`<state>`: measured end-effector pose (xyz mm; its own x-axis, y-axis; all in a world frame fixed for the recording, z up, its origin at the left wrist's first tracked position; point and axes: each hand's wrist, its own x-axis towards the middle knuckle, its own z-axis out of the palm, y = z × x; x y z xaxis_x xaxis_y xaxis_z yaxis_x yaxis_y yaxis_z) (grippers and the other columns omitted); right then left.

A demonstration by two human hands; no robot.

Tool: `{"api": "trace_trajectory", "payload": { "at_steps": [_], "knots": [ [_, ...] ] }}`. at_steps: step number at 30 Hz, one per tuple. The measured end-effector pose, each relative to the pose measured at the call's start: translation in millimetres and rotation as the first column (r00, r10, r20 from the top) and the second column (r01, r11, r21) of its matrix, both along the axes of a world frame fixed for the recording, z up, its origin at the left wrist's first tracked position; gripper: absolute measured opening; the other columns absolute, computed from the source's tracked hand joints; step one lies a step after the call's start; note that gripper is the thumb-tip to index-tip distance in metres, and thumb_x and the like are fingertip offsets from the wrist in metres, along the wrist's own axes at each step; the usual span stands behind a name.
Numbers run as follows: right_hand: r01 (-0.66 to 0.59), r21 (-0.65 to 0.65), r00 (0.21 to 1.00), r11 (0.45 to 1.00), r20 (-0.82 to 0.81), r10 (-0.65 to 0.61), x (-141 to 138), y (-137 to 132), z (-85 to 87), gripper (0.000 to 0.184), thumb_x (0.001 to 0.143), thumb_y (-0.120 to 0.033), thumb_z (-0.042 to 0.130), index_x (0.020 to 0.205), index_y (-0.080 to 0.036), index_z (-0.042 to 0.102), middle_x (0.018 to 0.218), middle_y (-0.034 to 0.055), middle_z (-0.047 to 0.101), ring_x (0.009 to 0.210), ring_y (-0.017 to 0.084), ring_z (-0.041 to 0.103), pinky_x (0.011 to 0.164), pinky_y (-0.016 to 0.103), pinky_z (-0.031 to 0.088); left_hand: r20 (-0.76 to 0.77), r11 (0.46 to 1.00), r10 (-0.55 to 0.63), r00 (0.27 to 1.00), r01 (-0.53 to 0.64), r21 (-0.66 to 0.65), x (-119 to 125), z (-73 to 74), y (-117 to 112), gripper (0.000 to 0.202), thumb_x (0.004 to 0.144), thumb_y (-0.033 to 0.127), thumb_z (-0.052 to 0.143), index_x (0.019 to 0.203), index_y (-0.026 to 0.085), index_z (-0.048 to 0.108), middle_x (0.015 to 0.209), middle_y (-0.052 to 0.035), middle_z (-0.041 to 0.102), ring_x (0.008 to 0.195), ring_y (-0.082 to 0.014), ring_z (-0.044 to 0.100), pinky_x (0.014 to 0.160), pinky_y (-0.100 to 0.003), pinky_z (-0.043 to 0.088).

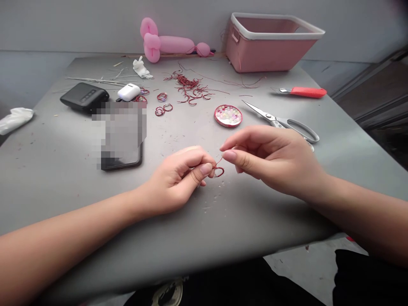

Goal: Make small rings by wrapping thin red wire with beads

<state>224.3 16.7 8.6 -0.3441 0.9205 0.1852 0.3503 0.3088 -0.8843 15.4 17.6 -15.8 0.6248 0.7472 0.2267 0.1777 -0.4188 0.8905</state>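
Between thumb and forefinger, my left hand (183, 178) pinches a small dark red cord ring (219, 171), whose loop sticks out to the right. A thin reddish thread runs up from the ring to my right hand (270, 159), where the thumb and forefinger pinch its end. Just beyond my hands lies a round red-rimmed dish of pale beads (228, 115). Grey-handled scissors (277, 121) lie behind my right hand, which hides part of them. Several finished-looking cord rings (162, 97) rest farther back, left of a heap of short red cord pieces (188, 83).
A phone (123, 163), partly blurred out, lies left of my hands. Behind it are a black box-shaped device (84, 97) and a white earbud case (128, 92). A pink bin (264, 53), a pink balloon shape (174, 43) and a red utility knife (307, 92) are farther back.
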Motion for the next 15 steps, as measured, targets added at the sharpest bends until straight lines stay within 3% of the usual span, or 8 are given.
{"api": "trace_trajectory", "payload": {
  "at_steps": [5,10,15],
  "knots": [
    [0.012,-0.061,1.0,0.998,0.03,-0.01,2.6,4.0,-3.8,0.017,0.082,-0.036,0.071,0.078,-0.02,0.067,0.062,-0.0018,0.055,0.054,0.008,0.046,0.045,0.024,0.033,0.01,0.996,0.008,1.0,-0.009,0.094,-1.3,-3.1,1.1,0.021,0.098,0.019,0.044,0.08,0.018,0.055,0.075,-0.0001,0.056,0.07,-0.0114,0.056,0.069,-0.025,0.047],
    [-0.025,-0.107,0.991,0.994,0.126,0.038,0.7,6.1,-4.2,0.02,0.083,-0.038,0.069,0.075,-0.02,0.069,0.054,-0.0039,0.046,0.049,0.008,0.036,0.045,0.025,0.028,0.023,0.984,0.061,0.998,-0.064,0.165,0.0,-3.2,0.8,0.02,0.096,0.015,0.045,0.08,0.017,0.056,0.077,-0.001,0.059,0.074,-0.0122,0.057,0.071,-0.026,0.046],
    [-0.071,0.013,0.973,0.997,0.22,0.067,0.1,7.5,-8.6,0.016,0.087,-0.033,0.062,0.081,-0.02,0.069,0.073,0.0009,0.065,0.065,0.013,0.055,0.059,0.026,0.043,0.02,0.983,0.107,0.994,-0.109,0.147,2.3,-1.7,-1.8,0.02,0.096,0.016,0.046,0.079,0.016,0.057,0.075,-0.0018,0.059,0.073,-0.0127,0.056,0.07,-0.026,0.046]
  ]
}}
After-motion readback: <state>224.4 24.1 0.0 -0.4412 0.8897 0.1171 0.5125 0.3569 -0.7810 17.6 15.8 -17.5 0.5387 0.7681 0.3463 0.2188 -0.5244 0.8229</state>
